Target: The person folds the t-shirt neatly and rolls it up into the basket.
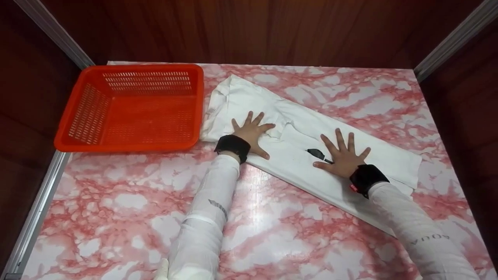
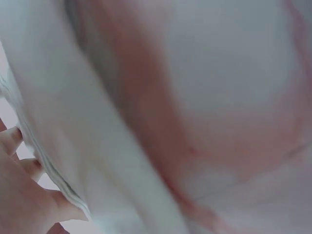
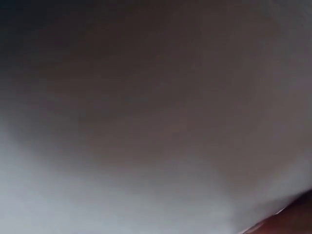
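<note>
The head camera looks forward and down from above the near side of the folded white garment (image 1: pixel 291 155), far enough back to frame it from end to end, with the marbled tabletop (image 1: pixel 116 202) around it. The left wrist camera looks from very close at the garment, sharing with the head view its cloth and the left hand's fingers (image 2: pixel 68 210). The right wrist camera, over the garment, sits so near that its view blurs.

Two hands (image 1: pixel 251 132) (image 1: pixel 344 158), one garment (image 1: pixel 291 149), one basket (image 1: pixel 128 148)
</note>
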A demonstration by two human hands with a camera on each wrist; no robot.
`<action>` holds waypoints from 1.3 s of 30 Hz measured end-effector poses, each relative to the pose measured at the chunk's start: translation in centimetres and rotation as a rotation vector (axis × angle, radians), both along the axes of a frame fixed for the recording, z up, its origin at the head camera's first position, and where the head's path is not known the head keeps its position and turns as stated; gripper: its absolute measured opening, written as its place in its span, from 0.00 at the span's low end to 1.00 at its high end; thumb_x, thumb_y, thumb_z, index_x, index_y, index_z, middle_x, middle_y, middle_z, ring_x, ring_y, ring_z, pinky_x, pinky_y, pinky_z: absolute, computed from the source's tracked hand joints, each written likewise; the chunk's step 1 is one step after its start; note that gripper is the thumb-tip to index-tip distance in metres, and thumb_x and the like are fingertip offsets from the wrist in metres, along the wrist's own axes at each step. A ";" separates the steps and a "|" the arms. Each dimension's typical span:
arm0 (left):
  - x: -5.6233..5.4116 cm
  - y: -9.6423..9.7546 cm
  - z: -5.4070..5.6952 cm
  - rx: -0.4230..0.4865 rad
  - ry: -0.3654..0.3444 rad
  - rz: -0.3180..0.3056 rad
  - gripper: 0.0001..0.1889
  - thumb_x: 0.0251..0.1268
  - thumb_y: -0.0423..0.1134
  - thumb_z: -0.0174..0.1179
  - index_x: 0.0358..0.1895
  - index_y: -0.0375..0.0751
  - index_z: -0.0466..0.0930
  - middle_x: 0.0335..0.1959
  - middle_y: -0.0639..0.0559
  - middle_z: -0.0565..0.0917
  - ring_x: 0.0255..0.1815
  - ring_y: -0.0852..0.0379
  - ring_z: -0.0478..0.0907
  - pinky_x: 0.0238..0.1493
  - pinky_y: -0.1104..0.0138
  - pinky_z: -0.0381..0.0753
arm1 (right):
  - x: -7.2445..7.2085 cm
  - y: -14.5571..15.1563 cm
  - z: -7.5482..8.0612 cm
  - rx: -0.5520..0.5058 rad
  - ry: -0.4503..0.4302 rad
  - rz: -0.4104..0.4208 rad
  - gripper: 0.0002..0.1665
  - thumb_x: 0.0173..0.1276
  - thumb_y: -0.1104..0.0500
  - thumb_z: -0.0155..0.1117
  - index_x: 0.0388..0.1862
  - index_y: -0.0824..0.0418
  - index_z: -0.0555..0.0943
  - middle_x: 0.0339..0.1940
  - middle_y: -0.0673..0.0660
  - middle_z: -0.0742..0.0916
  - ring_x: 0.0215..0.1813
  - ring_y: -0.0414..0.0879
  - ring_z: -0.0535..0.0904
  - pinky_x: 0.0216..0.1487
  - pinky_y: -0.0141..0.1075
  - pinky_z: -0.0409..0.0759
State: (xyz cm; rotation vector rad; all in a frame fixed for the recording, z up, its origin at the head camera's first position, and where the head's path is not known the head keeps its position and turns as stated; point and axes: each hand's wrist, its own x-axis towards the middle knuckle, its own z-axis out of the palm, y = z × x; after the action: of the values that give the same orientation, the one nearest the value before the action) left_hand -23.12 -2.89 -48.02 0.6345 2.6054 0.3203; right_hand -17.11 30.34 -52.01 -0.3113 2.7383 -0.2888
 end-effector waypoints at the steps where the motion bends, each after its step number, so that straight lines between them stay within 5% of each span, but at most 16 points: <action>1: 0.0 -0.1 -0.1 0.003 0.002 -0.001 0.57 0.34 0.69 0.69 0.73 0.71 0.47 0.78 0.53 0.34 0.76 0.43 0.24 0.60 0.28 0.33 | 0.0 -0.1 0.1 0.000 -0.002 -0.001 0.57 0.53 0.17 0.42 0.73 0.31 0.29 0.74 0.52 0.26 0.71 0.61 0.14 0.46 0.78 0.18; 17: -1.6 -1.2 0.3 -0.005 0.033 -0.068 0.56 0.34 0.72 0.67 0.73 0.71 0.48 0.78 0.52 0.36 0.76 0.42 0.26 0.60 0.28 0.34 | 0.4 -1.3 0.3 -0.012 0.035 -0.039 0.56 0.55 0.19 0.43 0.75 0.33 0.31 0.75 0.55 0.28 0.71 0.63 0.16 0.47 0.78 0.20; 26: -1.9 -2.1 0.5 -0.003 0.056 -0.082 0.56 0.35 0.71 0.67 0.73 0.71 0.48 0.78 0.52 0.36 0.76 0.43 0.28 0.61 0.29 0.33 | 0.7 -2.9 1.7 -0.019 0.024 -0.063 0.57 0.56 0.20 0.45 0.76 0.37 0.34 0.76 0.58 0.30 0.72 0.66 0.18 0.49 0.79 0.24; 33: -0.3 -1.3 0.6 -0.045 0.088 -0.026 0.57 0.42 0.69 0.65 0.74 0.73 0.35 0.77 0.45 0.39 0.77 0.41 0.34 0.64 0.31 0.39 | 1.0 -3.0 2.7 -0.013 -0.031 -0.074 0.57 0.57 0.22 0.46 0.77 0.40 0.35 0.76 0.60 0.30 0.71 0.68 0.18 0.50 0.80 0.27; 39: 3.8 0.3 0.0 -0.131 0.206 0.158 0.55 0.50 0.70 0.56 0.76 0.59 0.34 0.75 0.38 0.51 0.75 0.38 0.47 0.66 0.36 0.49 | 0.2 -2.9 3.0 -0.015 -0.052 -0.076 0.58 0.56 0.21 0.46 0.76 0.39 0.35 0.76 0.62 0.32 0.71 0.70 0.20 0.50 0.79 0.26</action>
State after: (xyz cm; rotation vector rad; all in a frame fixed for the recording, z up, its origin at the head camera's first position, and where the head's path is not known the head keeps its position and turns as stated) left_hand -19.36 -2.58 -48.00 0.4376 2.8530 0.1356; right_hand -16.89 27.48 -49.04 -0.2012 2.7019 -0.3328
